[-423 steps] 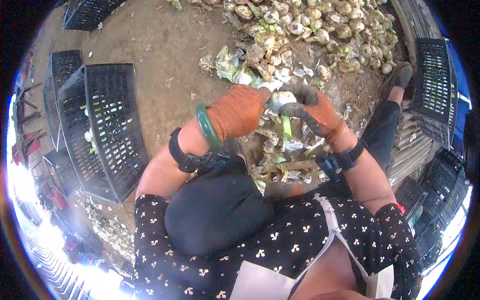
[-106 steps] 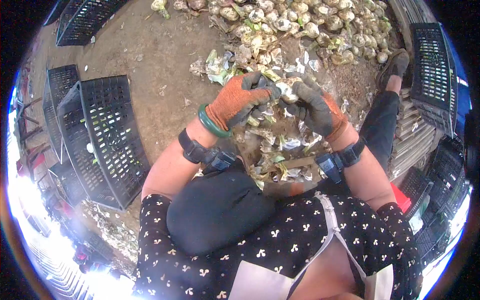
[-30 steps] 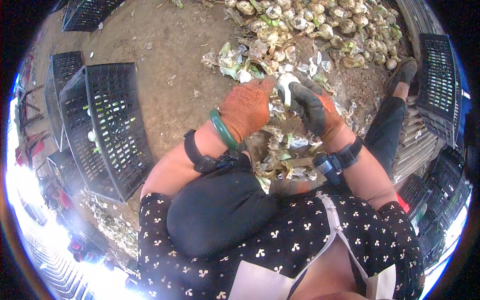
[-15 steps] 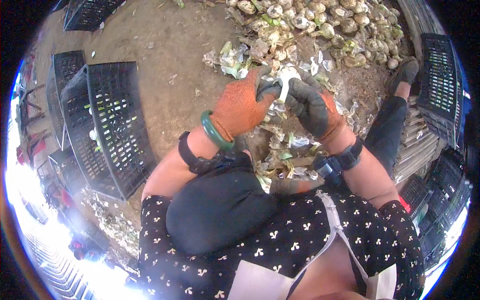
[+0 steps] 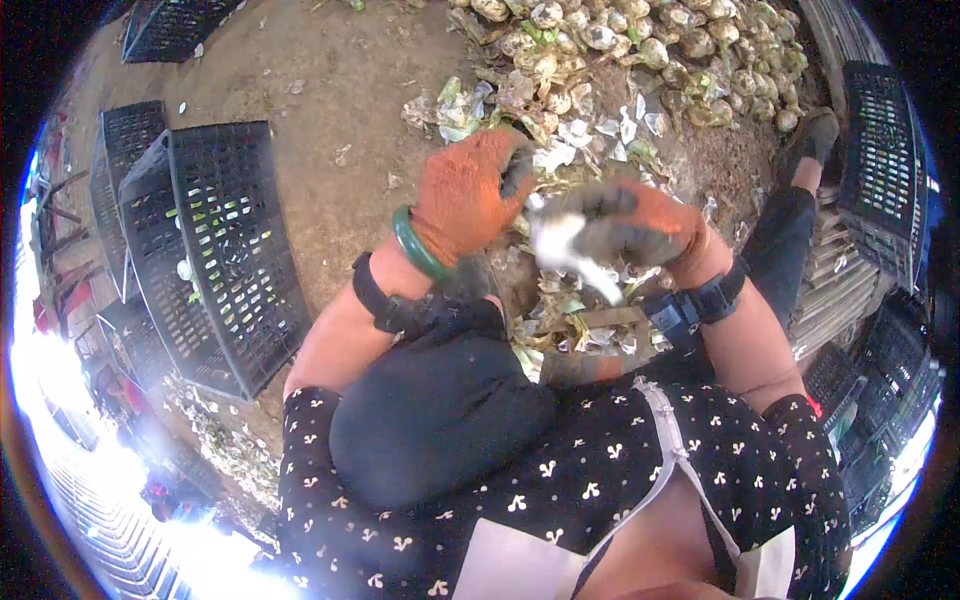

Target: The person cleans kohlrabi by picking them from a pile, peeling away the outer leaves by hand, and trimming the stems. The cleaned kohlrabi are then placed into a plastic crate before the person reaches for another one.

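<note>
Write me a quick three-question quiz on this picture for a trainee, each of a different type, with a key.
1. Multiple choice: What does the right hand hold?
A) A black crate
B) A white bulb
C) A shoe

2. True or false: The large pile of bulbs lies on the bare ground, outside the crates.

3. Fill in the blank: The bangle around the left wrist is ____ in colour.

Key: 1. B; 2. True; 3. green

Brn dirt flr [image 5: 330, 75], slats [image 5: 825, 285] on R, v. bright light [image 5: 45, 375] lower L.
</note>
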{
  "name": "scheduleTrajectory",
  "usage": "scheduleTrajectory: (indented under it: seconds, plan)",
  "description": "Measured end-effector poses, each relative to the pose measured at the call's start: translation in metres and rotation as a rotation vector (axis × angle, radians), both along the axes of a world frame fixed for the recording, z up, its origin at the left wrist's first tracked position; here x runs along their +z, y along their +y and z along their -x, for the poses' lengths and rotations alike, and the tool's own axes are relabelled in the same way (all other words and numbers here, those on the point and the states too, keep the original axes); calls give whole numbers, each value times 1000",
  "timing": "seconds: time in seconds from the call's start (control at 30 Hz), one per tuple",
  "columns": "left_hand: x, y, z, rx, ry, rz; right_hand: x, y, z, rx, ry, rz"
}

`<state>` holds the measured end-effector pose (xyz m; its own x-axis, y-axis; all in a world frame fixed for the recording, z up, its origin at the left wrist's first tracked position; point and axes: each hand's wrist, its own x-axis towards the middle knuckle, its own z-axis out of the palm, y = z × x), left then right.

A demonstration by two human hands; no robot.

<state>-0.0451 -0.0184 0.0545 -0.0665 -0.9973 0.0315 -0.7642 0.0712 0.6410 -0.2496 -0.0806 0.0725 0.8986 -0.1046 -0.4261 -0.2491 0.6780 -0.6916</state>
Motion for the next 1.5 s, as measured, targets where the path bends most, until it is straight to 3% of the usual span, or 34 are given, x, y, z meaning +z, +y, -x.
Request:
scheduleTrajectory:
  seconds: [0.03, 0.1, 0.17, 0.23, 0.27, 0.3, 0.37, 0.47, 0.53, 0.63, 0.7, 0.73, 0.8, 0.83, 0.87, 0.9, 0.93, 0.97, 1.03, 1.07, 1.1, 1.17, 1.23, 1.27, 1.3, 1.37, 1.43, 1.5]
  plan:
    - [-4, -3, -2, -10, -37, -31, 6, 4, -7, 136, -6, 251]
    - [-14, -6, -9, 28, 84, -72, 10, 20, -14, -122, 97, 1]
    - [-19, -3, -17, 69, 207, -108, 3, 16, -11, -261, 84, 80]
    - [-8, 2, -25, 178, 1032, -524, -10, 13, -9, -298, 126, 67]
    - [-5, 2, -31, 68, 1130, -625, -12, 13, -7, -305, 134, 118]
    - [-8, 1, -31, 70, 1131, -629, -11, 14, -7, -308, 144, 170]
    - [-15, 1, -29, -159, 927, -541, -6, 14, -13, -283, 145, 188]
    - [-6, -1, -35, -91, 828, -659, -13, 17, -14, -348, 169, 151]
    - [-4, 1, -34, -73, 764, -752, -16, 17, -8, -355, 173, -93]
    - [-4, 7, -23, -97, 692, -554, -10, 16, -10, -324, 103, -12]
    - [-8, 10, -18, -119, 380, -161, -9, 15, -14, -250, 71, 27]
    - [-16, 11, -15, -117, 378, -162, -9, 15, -16, -178, 35, 68]
    - [-27, 9, -12, -36, -28, 110, -2, 17, -20, -226, 30, 115]
    - [-27, 9, -13, -33, -28, 115, 1, 18, -22, -277, 30, 164]
    - [-27, 11, -13, 56, 220, -41, -4, 22, -25, -431, 82, 138]
    - [-26, 12, -14, 143, 468, -200, -8, 23, -25, -425, 82, 143]
    - [-27, 14, -19, 162, 524, -334, -12, 22, -25, -470, 98, 246]
    - [-26, 15, -23, 164, 525, -331, -16, 22, -24, -517, 112, 347]
    - [-10, 15, -25, -16, 850, -667, -18, 26, -28, -582, 130, 305]
    - [-3, 9, -23, -6, 716, -934, -15, 28, -33, -579, 195, 308]
    - [-6, 10, -22, -2, 717, -932, -12, 28, -36, -577, 266, 313]
    - [-18, 14, -22, -120, 702, -563, -15, 26, -31, -606, 269, 268]
    - [-19, 15, -23, -125, 687, -454, -20, 29, -34, -709, 123, 383]
    - [-19, 15, -24, -115, 650, -481, -18, 24, -34, -804, 199, -8]
    - [-20, 15, -25, -105, 613, -509, -25, 25, -34, -799, 198, -10]
    - [-24, 15, -26, -90, 612, -495, -41, 30, -31, -677, 28, 611]
    - [-24, 17, -29, -76, 611, -482, -37, 28, -36, -725, -21, 600]
    - [-22, 19, -33, -118, 646, -363, -41, 14, -33, -866, -42, 54]
